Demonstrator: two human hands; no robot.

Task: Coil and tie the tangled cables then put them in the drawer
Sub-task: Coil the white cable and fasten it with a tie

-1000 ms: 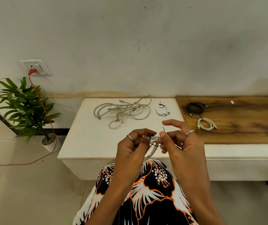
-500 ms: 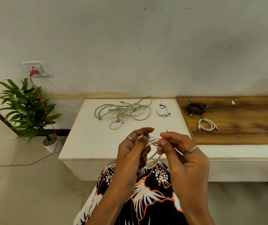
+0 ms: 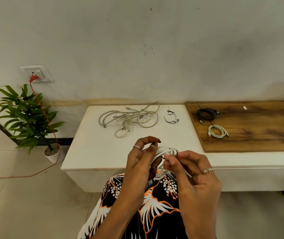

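Head view, white cable coil [image 3: 165, 150]: held in the air between both hands, above the near edge of the bench [image 3: 93, 152] and over the person's lap; its lower loops hang behind the hands.
Head view, handling of the coil: light, soft and springy by the look of it; the loops would likely fan out if let go, so the best hold is across the bundled strands where they cross, not on a single loop.
Head view, black tie [image 3: 176, 152]: a thin dark strand shows at the top of the coil, beside the right fingertips; how far round it goes I cannot tell.
Head view, left hand [image 3: 142, 157]: fingers curled, thumb and forefinger pressed together on the left side of the coil, pinching the strands.
Head view, right hand [image 3: 192, 171]: fingers curled inward, fingertips pinching at the coil's top where the tie sits; whether they grip tie or cable is too small to tell.
Head view, tangled cables [image 3: 129, 118]: a loose grey heap at the back of the bench, untouched.
Head view, spare ties [image 3: 171, 116]: just beside the heap.
Head view, finished coils: a black coil [image 3: 206, 113] and a white coil [image 3: 217, 131] lie on the wooden top [image 3: 258, 131], well apart from the hands.
Head view, drawer: not visible.
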